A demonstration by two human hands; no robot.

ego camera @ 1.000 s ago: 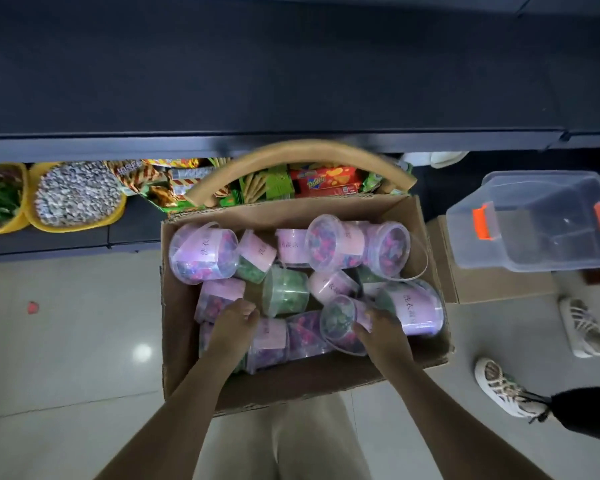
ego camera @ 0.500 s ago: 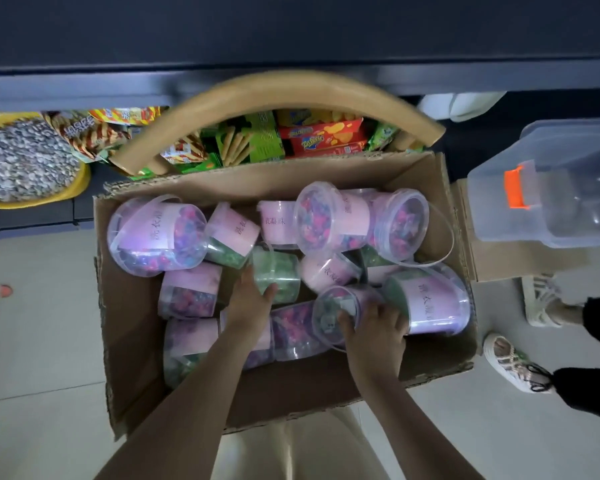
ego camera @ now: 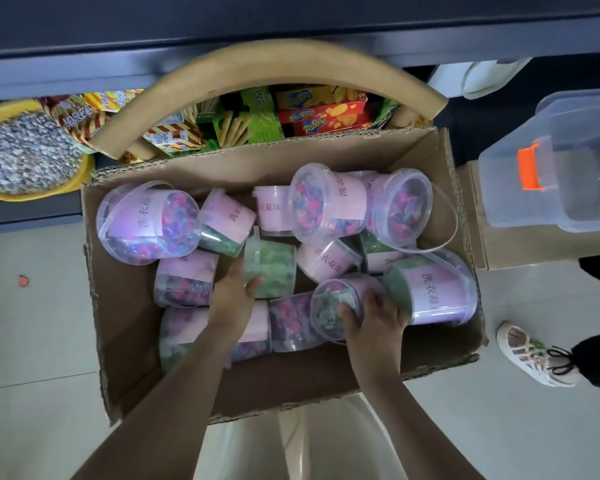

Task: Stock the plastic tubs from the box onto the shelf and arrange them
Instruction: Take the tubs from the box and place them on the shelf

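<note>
1. Your left hand (ego camera: 234, 296) curls its thumb and fingers round the green tub (ego camera: 274, 268) in the middle of the cardboard box (ego camera: 125, 341). Your right hand (ego camera: 374, 318) grips a clear-lidded tub (ego camera: 335, 306) lying on its side nearby.
2. Round, translucent pink-labelled tubs (ego camera: 329, 206) crowd both, tipped and touching.
3. Beyond the box are snack packets (ego camera: 323, 112), a yellow bowl (ego camera: 84, 171) of grey pebbles and the dark shelf (ego camera: 291, 19). A clear, orange-latched bin (ego camera: 568, 188) is on the right.

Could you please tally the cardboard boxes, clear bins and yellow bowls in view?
Clear plastic storage bin with an orange latch: 1
Brown cardboard boxes: 2, the open box of tubs and the box under the bin
Yellow round bowl of grey-white bits: 1
Total: 4
</note>
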